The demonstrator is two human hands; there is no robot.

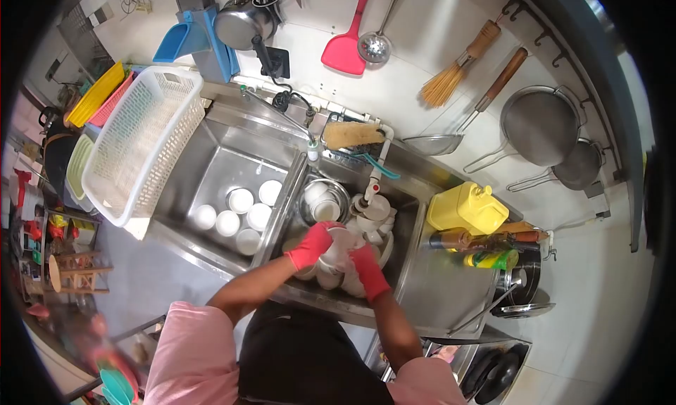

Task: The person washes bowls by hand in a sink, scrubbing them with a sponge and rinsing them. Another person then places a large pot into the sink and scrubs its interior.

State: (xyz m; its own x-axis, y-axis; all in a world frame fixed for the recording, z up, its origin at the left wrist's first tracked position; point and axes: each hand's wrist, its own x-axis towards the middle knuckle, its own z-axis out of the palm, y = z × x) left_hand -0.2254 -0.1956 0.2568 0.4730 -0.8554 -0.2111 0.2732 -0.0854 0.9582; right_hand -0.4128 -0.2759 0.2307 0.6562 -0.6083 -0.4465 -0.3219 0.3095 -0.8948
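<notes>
Both my hands wear pinkish-red rubber gloves and work over the right sink basin. My left hand is closed on the left edge of a white bowl. On the bowl's right side, my right hand is closed too, with its fingertips partly hidden and slightly blurred. Under and around my hands, white dishes are piled in the basin. Behind them stands a metal bowl with small white bowls in it. More stacked white dishes sit beneath the tap.
Several small white bowls stand in the left basin. A white plastic basket rests over its left side. A yellow jug and bottles stand on the right counter. Strainers hang on the wall.
</notes>
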